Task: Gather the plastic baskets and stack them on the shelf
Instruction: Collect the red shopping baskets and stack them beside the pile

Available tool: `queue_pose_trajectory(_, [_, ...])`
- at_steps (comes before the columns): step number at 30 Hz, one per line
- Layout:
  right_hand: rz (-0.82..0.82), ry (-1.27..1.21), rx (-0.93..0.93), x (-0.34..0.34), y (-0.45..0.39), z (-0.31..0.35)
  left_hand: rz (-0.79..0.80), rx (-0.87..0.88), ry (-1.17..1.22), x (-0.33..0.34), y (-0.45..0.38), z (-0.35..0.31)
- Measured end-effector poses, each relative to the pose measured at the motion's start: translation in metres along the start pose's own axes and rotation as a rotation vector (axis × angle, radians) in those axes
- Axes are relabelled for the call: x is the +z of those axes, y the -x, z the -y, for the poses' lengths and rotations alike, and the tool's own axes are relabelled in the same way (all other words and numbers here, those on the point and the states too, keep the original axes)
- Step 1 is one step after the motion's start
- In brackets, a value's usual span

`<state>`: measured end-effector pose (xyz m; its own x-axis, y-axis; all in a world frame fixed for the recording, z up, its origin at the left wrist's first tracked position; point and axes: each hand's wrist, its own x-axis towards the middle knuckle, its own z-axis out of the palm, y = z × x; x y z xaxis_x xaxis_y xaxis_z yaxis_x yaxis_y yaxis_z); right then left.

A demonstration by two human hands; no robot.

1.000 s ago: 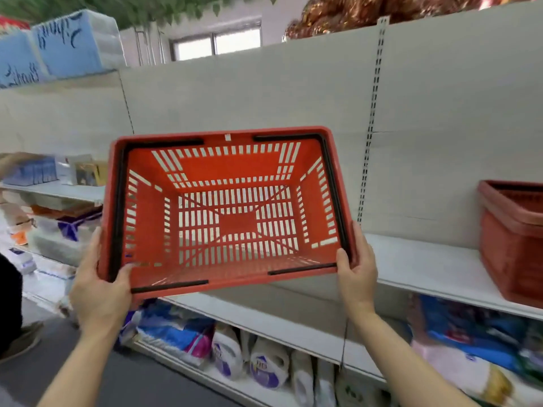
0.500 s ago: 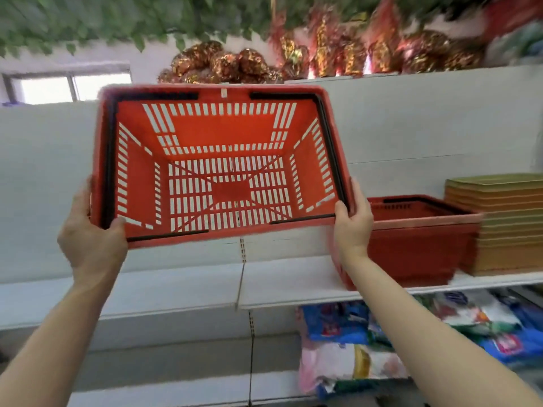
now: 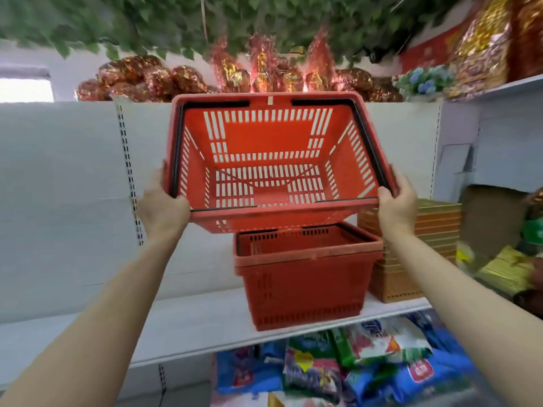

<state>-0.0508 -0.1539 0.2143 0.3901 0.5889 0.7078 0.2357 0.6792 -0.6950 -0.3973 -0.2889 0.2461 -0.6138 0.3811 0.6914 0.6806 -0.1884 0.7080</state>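
Both hands, left (image 3: 163,208) and right (image 3: 396,207), had fingers curled round the red basket (image 3: 273,160) rim, tilted above the shelf (image 3: 188,324) stack (image 3: 305,277).

Head view, close, facing shelf (image 3: 205,324)

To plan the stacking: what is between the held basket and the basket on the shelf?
Nothing: the head view shows only a bare gap between the held basket and the basket on the shelf.
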Motion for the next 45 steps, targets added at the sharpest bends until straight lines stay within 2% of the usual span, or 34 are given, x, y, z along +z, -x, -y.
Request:
queue_pose_trajectory(3, [0.043,0.037,0.026,-0.013,-0.028,-0.029,0.051,-0.046,-0.024,0.048,0.003,-0.004])
queue_pose_trajectory(7, [0.04,0.02,0.151,-0.01,-0.055,-0.062,0.128,-0.15,-0.067,0.094,-0.006,-0.004])
queue_pose_trajectory(13, [0.042,-0.057,0.304,0.014,-0.073,-0.095,0.19,-0.283,-0.147,0.132,-0.024,0.015])
queue_pose_trajectory(20, [0.049,0.047,0.41,0.027,-0.075,-0.141,0.306,-0.346,-0.218,0.176,-0.027,0.053])
queue_pose_trajectory(22, [0.103,0.129,0.396,0.027,-0.071,-0.155,0.357,-0.362,-0.256,0.181,-0.025,0.071])
queue_pose_trajectory(24, [0.223,0.288,0.376,0.025,-0.068,-0.167,0.402,-0.357,-0.275,0.181,-0.016,0.084])
queue_pose_trajectory(27, [0.374,0.498,0.321,0.017,-0.054,-0.189,0.433,-0.389,-0.13,0.174,0.011,0.101])
queue_pose_trajectory(28, [0.383,0.587,0.282,0.011,-0.045,-0.193,0.417,-0.413,-0.054,0.171,0.023,0.108])
queue_pose_trajectory(30, [0.301,0.807,0.07,-0.007,-0.02,-0.199,0.383,-0.398,0.009,0.168,0.052,0.123])
queue_pose_trajectory(31, [0.252,0.817,-0.029,-0.015,-0.008,-0.2,0.375,-0.374,0.035,0.169,0.065,0.13])
queue_pose_trajectory(32, [0.241,0.752,-0.08,-0.022,0.0,-0.203,0.37,-0.361,0.075,0.172,0.078,0.133])
queue_pose_trajectory(33, [0.29,0.637,-0.048,-0.026,0.003,-0.207,0.366,-0.346,0.119,0.177,0.088,0.134])
queue_pose_trajectory(35, [0.45,0.373,0.109,-0.026,0.005,-0.216,0.317,-0.323,0.156,0.189,0.103,0.131])
queue_pose_trajectory(37, [0.524,0.227,0.187,-0.021,0.005,-0.225,0.232,-0.303,0.152,0.2,0.109,0.13])
queue_pose_trajectory(40, [0.461,0.209,0.14,-0.016,0.003,-0.234,0.163,-0.319,0.16,0.212,0.114,0.123])
queue_pose_trajectory(45, [0.366,0.187,0.112,-0.012,-0.005,-0.254,0.146,-0.315,0.152,0.221,0.119,0.119])
